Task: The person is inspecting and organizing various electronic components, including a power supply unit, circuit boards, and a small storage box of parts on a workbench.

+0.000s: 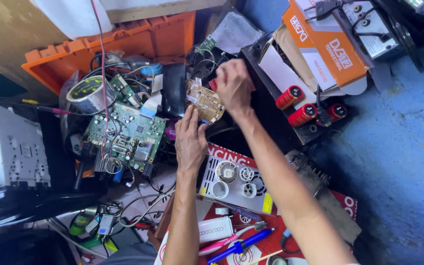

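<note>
My left hand rests flat with its fingertips on the near edge of a small tan circuit board, steadying it. Just beyond the board's far right corner, my right hand is closed around a small red part that is mostly hidden by the fingers. The board lies tilted over a black block amid loose wires.
A larger green circuit board and a roll of tape lie left. An orange crate sits behind. Red capacitors on a black chassis lie right. A grey metal case is far left. Pens and a white perforated unit lie near me.
</note>
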